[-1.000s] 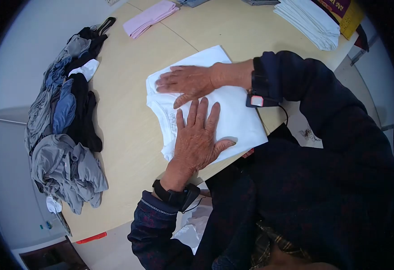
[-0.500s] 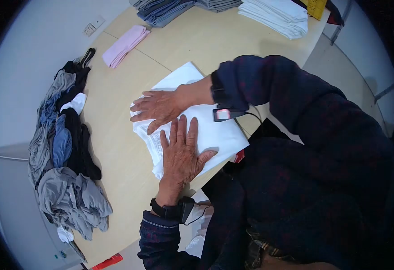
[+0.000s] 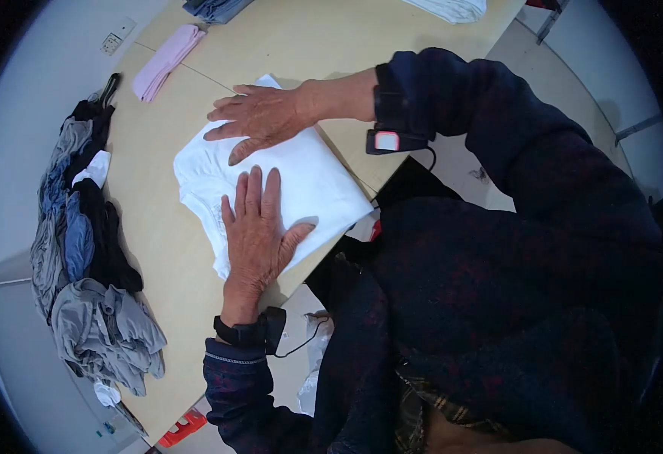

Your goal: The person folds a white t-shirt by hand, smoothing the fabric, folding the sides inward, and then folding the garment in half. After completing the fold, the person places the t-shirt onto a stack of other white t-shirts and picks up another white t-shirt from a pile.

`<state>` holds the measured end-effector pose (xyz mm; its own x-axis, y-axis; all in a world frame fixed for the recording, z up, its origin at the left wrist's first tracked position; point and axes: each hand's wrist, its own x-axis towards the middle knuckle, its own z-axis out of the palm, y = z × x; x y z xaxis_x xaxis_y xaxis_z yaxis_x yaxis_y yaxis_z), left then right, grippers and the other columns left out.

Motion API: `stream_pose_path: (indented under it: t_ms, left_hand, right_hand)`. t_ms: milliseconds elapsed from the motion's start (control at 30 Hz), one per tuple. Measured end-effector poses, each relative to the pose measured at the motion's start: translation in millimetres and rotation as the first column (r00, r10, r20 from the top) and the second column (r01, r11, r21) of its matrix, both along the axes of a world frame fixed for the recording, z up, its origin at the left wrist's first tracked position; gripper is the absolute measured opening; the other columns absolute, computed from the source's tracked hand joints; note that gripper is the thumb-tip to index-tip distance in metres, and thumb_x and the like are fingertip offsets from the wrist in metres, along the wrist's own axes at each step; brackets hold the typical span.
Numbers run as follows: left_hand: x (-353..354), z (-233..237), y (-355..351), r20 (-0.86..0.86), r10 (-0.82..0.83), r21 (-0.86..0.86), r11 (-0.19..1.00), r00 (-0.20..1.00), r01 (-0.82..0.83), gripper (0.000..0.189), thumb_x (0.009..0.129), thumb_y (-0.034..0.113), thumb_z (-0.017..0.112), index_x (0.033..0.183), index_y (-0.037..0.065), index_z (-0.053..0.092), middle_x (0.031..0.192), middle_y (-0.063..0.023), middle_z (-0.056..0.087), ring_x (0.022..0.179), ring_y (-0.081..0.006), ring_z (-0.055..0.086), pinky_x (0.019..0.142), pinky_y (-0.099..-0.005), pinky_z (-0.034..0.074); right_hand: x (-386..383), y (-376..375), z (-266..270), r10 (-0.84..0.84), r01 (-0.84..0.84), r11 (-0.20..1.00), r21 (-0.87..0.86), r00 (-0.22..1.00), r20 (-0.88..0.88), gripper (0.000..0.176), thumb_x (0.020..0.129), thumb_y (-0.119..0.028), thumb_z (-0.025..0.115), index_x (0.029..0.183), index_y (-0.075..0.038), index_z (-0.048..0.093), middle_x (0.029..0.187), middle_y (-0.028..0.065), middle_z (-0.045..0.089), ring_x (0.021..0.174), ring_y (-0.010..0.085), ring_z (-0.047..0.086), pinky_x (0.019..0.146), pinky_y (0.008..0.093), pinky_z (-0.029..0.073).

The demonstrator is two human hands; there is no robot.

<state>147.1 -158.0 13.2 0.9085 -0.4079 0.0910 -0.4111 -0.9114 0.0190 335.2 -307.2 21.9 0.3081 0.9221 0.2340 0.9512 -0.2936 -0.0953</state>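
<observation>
A folded white garment [image 3: 308,181] lies on the table, its gathered or ribbed edge toward the left. My left hand [image 3: 256,234] rests palm down on its lower part, fingers spread and pointing up, the thumb out to the right. My right hand [image 3: 259,117] is palm down over the upper part of the garment, fingers apart and pointing left, the thumb bent down toward my left hand. Neither hand grips the cloth.
A heap of grey, blue and black clothes [image 3: 89,234] runs along the left side of the wooden table [image 3: 172,303]. A folded pink cloth [image 3: 166,63] lies at the upper left. Stacks of blue-grey [image 3: 218,7] and white cloth [image 3: 452,6] stand at the far edge.
The view has shifted, so table and garment appear further left and higher. My right hand has slid across the garment toward its upper corner. My left hand stays on about the same part.
</observation>
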Motion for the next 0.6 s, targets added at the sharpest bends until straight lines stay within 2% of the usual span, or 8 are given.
stream_pose_path:
  t_ms: [100, 200, 233, 300, 333, 367, 500, 600]
  left_hand:
    - [0, -1, -1, -0.008, 0.013, -0.005, 1.000, 1.000, -0.013, 0.091, 0.086, 0.073, 0.039, 0.150, 0.009, 0.028, 0.154, -0.0199, 0.026, 0.143, -0.0379, 0.022, 0.111, -0.0610, 0.014]
    - [2, -1, 1, 0.007, -0.011, 0.014, 1.000, 1.000, 0.011, 0.091, 0.083, 0.067, 0.052, 0.147, 0.005, 0.031, 0.153, -0.0210, 0.026, 0.141, -0.0401, 0.026, 0.109, -0.0639, 0.019]
    - [1, 1, 1, 0.005, -0.022, 0.016, 1.000, 1.000, 0.022, 0.086, 0.086, 0.062, 0.054, 0.146, 0.005, 0.033, 0.152, -0.0212, 0.027, 0.141, -0.0394, 0.026, 0.111, -0.0610, 0.018]
    - [3, 7, 9, -0.094, -0.031, -0.116, 0.993, 0.995, 0.020, 0.080, 0.088, 0.056, 0.055, 0.146, 0.005, 0.034, 0.152, -0.0209, 0.030, 0.141, -0.0388, 0.026, 0.113, -0.0570, 0.018]
    - [3, 10, 17, -0.137, -0.035, -0.182, 0.983, 0.990, 0.010, 0.077, 0.089, 0.053, 0.055, 0.146, 0.005, 0.035, 0.151, -0.0207, 0.031, 0.141, -0.0385, 0.026, 0.114, -0.0550, 0.019]
    - [0, 10, 27, -0.117, -0.015, -0.315, 0.949, 0.993, -0.022, 0.068, 0.091, 0.043, 0.057, 0.145, 0.006, 0.038, 0.150, -0.0196, 0.034, 0.141, -0.0380, 0.026, 0.116, -0.0496, 0.019]
    - [-24, 26, 50, -0.071, 0.105, -0.253, 0.960, 0.992, -0.119, 0.065, 0.094, 0.042, 0.055, 0.145, 0.006, 0.037, 0.150, -0.0212, 0.033, 0.142, -0.0383, 0.025, 0.116, -0.0512, 0.017]
    - [-37, 8, 57, -0.009, 0.212, -0.065, 0.975, 0.977, -0.212, 0.066, 0.095, 0.046, 0.051, 0.146, 0.007, 0.035, 0.151, -0.0217, 0.030, 0.142, -0.0393, 0.023, 0.115, -0.0547, 0.016]
  right_hand:
    - [-15, -10, -12, -0.020, 0.021, 0.999, -0.026, 0.999, 0.044, 0.064, 0.097, -0.055, 0.038, 0.146, -0.014, 0.038, 0.150, 0.0186, 0.033, 0.142, 0.0336, 0.025, 0.115, 0.0533, 0.017]
    - [-17, -11, -22, -0.064, 0.066, 0.995, -0.070, 0.997, 0.035, 0.062, 0.099, -0.054, 0.034, 0.146, -0.014, 0.038, 0.151, 0.0180, 0.032, 0.143, 0.0329, 0.024, 0.116, 0.0515, 0.016]
    - [-16, -11, -22, -0.065, 0.068, 0.995, -0.075, 0.997, 0.032, 0.063, 0.098, -0.055, 0.033, 0.146, -0.014, 0.038, 0.151, 0.0177, 0.032, 0.143, 0.0325, 0.024, 0.116, 0.0501, 0.015]
    - [-12, -10, -30, -0.038, 0.049, 0.995, -0.086, 0.991, 0.129, 0.064, 0.098, -0.055, 0.035, 0.147, -0.014, 0.038, 0.151, 0.0178, 0.032, 0.143, 0.0325, 0.023, 0.116, 0.0495, 0.015]
    - [-11, -9, -32, -0.039, 0.046, 0.997, -0.057, 0.994, 0.104, 0.065, 0.097, -0.056, 0.035, 0.146, -0.014, 0.038, 0.151, 0.0183, 0.033, 0.142, 0.0325, 0.026, 0.114, 0.0507, 0.018]
    - [-10, -8, -33, -0.040, 0.042, 0.999, -0.029, 0.996, 0.080, 0.066, 0.097, -0.057, 0.035, 0.146, -0.014, 0.038, 0.150, 0.0188, 0.035, 0.141, 0.0324, 0.028, 0.112, 0.0519, 0.022]
    - [-10, -8, -38, -0.063, 0.064, 0.998, 0.000, 0.993, 0.096, 0.066, 0.096, -0.058, 0.037, 0.146, -0.015, 0.038, 0.149, 0.0184, 0.035, 0.141, 0.0334, 0.029, 0.113, 0.0528, 0.021]
    - [-7, -6, -43, -0.068, 0.064, 0.997, 0.031, 0.989, 0.132, 0.065, 0.096, -0.058, 0.037, 0.147, -0.018, 0.038, 0.149, 0.0180, 0.036, 0.141, 0.0335, 0.029, 0.114, 0.0531, 0.019]
